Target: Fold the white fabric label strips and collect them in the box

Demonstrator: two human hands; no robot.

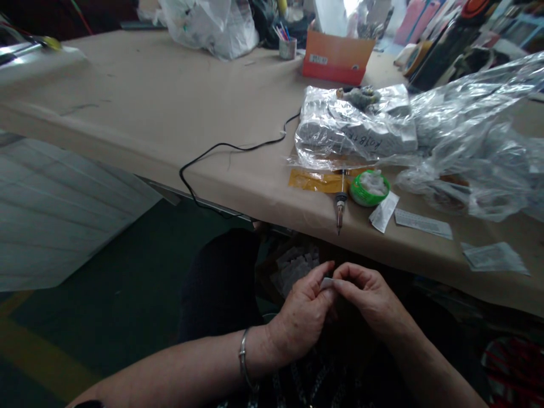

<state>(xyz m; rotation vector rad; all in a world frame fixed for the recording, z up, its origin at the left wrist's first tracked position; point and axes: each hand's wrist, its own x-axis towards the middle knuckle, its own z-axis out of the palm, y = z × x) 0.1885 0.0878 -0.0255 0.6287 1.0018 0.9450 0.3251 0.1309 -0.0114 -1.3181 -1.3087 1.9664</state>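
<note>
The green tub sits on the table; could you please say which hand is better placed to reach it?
Probably the right hand: it is nearer the green tub, almost directly below it in view, while the left hand is farther left. Both hold a small pale piece.

Handwriting [363,138] on white bundle [355,126], label [318,59] on orange box [336,63]: neither clearly legible.

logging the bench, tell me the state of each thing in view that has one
Left hand: closed on small white piece
Right hand: pinched at the piece's end
Soldering iron: lying down, heat unclear
Green tub: open, filled
Orange box: open, upright
Cup: upright, holding sticks
</note>
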